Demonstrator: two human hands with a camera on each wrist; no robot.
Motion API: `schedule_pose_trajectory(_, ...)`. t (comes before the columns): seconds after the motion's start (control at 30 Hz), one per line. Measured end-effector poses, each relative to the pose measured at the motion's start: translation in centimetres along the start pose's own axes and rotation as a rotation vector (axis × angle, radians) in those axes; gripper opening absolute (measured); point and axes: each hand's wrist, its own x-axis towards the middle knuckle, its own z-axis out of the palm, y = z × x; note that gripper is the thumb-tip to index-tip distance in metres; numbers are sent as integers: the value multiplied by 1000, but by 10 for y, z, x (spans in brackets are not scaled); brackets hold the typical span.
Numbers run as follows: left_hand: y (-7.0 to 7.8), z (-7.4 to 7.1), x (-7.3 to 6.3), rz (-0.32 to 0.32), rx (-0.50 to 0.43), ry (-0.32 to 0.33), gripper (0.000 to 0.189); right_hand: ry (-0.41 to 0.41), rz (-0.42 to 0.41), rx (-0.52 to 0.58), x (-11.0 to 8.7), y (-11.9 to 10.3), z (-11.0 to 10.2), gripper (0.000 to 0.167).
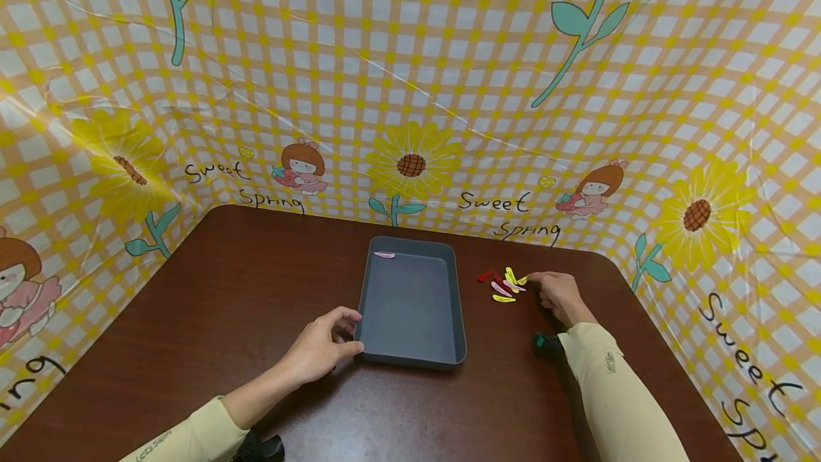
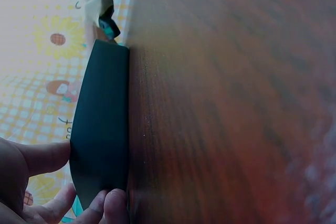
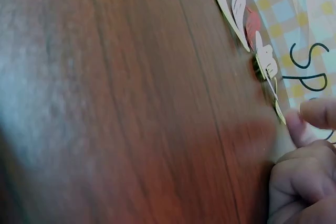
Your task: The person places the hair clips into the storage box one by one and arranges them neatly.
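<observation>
My left hand [image 1: 321,348] holds the near left corner of a dark grey rectangular tray [image 1: 410,355]. In the left wrist view its thumb lies at the rim and the fingers [image 2: 97,205] reach round the lower corner. One pink hair clip [image 1: 384,255] lies inside the tray at its far left. Right of the tray, my right hand [image 1: 556,294] is at the edge of a small pile of snap hair clips. Its index fingertip is right at the end of a yellow hair clip [image 1: 522,281]; the other fingers are bent. Pink hair clips [image 1: 500,289] and red hair clips [image 1: 485,276] lie beside it.
Another yellow hair clip [image 1: 503,299] lies at the near side of the pile. The brown wooden table [image 1: 256,269] is bordered at the back and sides by a checked cloth [image 1: 410,77] with sunflowers. Black wrist devices [image 1: 547,345] sit under both sleeves.
</observation>
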Motion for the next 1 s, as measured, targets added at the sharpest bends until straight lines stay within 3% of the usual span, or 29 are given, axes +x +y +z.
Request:
schedule_pose_trajectory(0.03,0,0,0,0,-1,-1,42,12,12,21,0,1,-1,18)
schedule_pose_trajectory(0.2,0,0,0,1,-3,-1,41,22,27,79,-2,3,-5,40)
schedule_pose_trajectory(0.4,0,-1,-1,-4,-8,-4,42,-9,10,17,-4,1,-4,18)
schedule_pose_trajectory(0.67,0,0,-1,4,-21,-8,42,-52,6,-63,1,0,-3,44)
schedule_pose_trajectory(1.0,0,0,-1,5,-23,-18,42,-134,-27,-98,2,1,-7,51)
